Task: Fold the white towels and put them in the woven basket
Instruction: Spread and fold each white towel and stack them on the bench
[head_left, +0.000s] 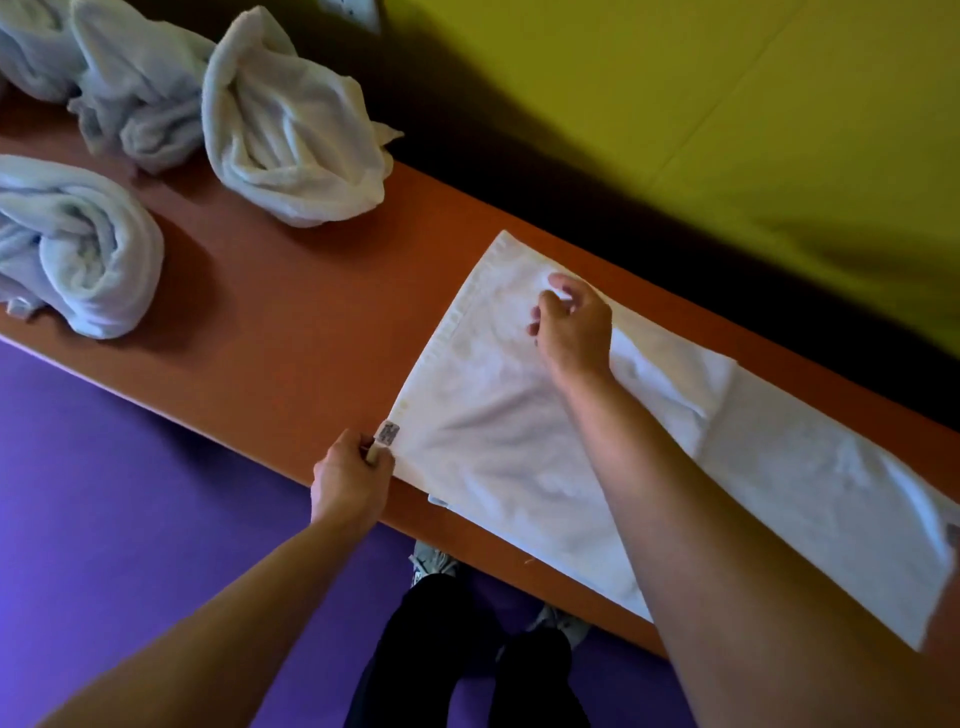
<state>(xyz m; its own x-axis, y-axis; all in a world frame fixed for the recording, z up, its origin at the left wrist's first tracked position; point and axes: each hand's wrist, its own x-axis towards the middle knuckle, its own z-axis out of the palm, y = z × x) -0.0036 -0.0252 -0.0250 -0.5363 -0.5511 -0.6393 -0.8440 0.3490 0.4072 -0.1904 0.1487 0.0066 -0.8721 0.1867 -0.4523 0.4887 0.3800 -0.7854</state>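
**Step in hand: folding one towel**

The table (270, 332) carries the flat towel (519, 457) and four crumpled ones (basket not visible). Left hand (353, 475) pinches the near corner; right hand (571, 325) pinches the far part. Next move probably requires matching edges.
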